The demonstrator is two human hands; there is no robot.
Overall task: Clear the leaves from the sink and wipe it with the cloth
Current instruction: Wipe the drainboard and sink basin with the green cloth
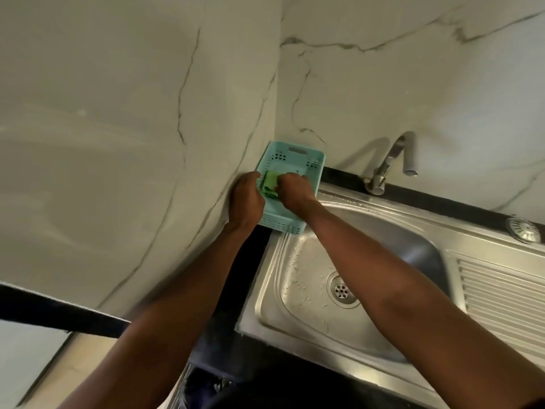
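Both hands meet over the pale turquoise perforated plastic basket (290,160), which stands in the wall corner just beyond the far left rim of the stainless steel sink (383,208). The left hand (247,199) and the right hand (295,191) each curl their fingers onto the folded green cloth (269,187), which sits inside the basket between them; whether it is being lifted out or tucked in cannot be told.

The sink basin shows no leaves, only scattered water drops and small pale specks around the round perforated metal drain (342,290), so clearing looks done. The step in hand appears to be handling the cloth, either to start the wipe or to put it away after one.

To do the wipe well, the cloth should come out in one firm pinch, be opened to a flat pad, and be drawn from the basin walls down toward the drain, so drops and specks gather there instead of spreading. The rim near the basket and the base of the bent chrome tap (389,163) behind the sink deserve a pass too.
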